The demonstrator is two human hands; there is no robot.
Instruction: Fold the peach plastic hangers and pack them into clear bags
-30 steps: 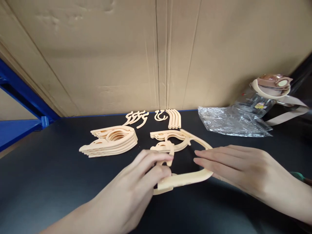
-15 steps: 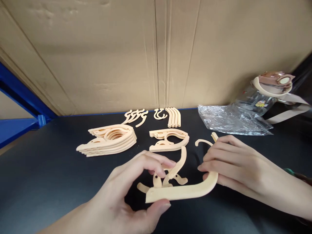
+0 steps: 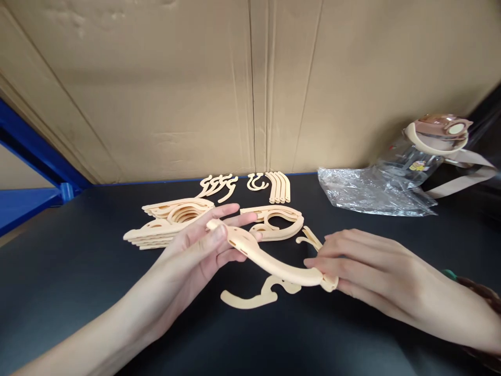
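A cream plastic folding hanger is held tilted between both hands above the black table. My left hand pinches its upper left end between thumb and fingers, the palm turned up. My right hand grips the lower right end, its fingers partly hiding that end. Beyond those fingers a narrow hanger arm and a small curved hook stick out; how they join the held piece is hidden. Below the hanger, a loose cream hanger hook lies flat on the table.
Behind my left hand sits a stack of folded hangers, with another small stack to its right. Loose hooks and curved strips line the back. A clear plastic bag and a bottle stand right, before a cardboard wall.
The hanger has turned over and been raised at its left end. My left hand has shifted up, from beneath the piece to its end. The hook protruding past my right hand has moved left and lower.
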